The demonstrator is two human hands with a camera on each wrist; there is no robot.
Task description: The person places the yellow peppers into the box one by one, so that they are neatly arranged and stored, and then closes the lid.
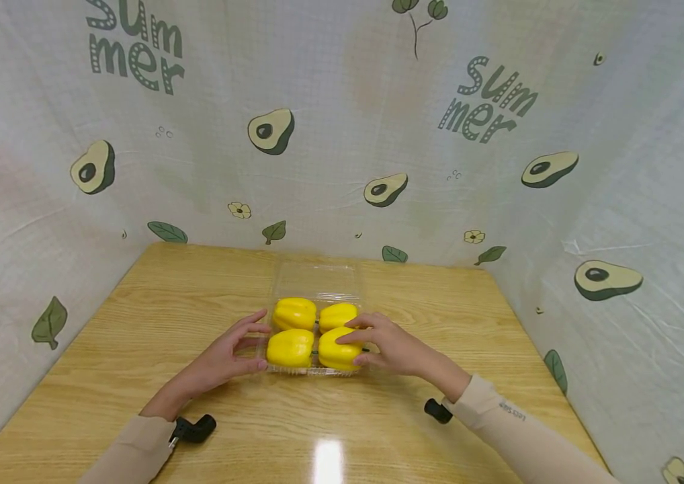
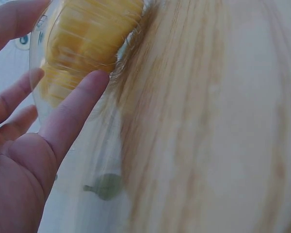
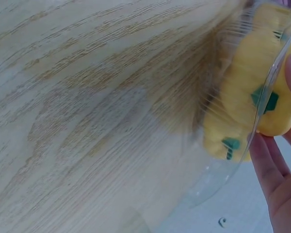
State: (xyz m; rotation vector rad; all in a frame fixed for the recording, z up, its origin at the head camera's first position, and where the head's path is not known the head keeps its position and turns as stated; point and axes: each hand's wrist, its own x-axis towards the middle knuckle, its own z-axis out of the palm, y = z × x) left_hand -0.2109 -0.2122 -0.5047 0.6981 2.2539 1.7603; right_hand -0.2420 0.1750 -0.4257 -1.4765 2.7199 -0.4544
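Note:
Several yellow bell peppers with green stems, one of them the far-left pepper (image 1: 295, 314), sit in two rows inside a clear plastic clamshell box (image 1: 318, 286) with its lid folded back. My left hand (image 1: 230, 355) is at the box's left side, fingers spread and thumb near the front corner; in the left wrist view its index fingertip (image 2: 98, 78) overlaps the clear wall. With my right hand (image 1: 393, 346) I grip the near-right bell pepper (image 1: 337, 351), fingers over its top and thumb at its right side. The right wrist view shows this pepper's green stem (image 3: 266, 99) by the rim.
The box rests on a wood-grain table (image 1: 439, 309). A printed cloth (image 1: 330, 121) with avocados and leaves hangs behind and along both sides. Black wrist-mount parts show beside the left wrist (image 1: 197, 428) and right wrist (image 1: 437, 411).

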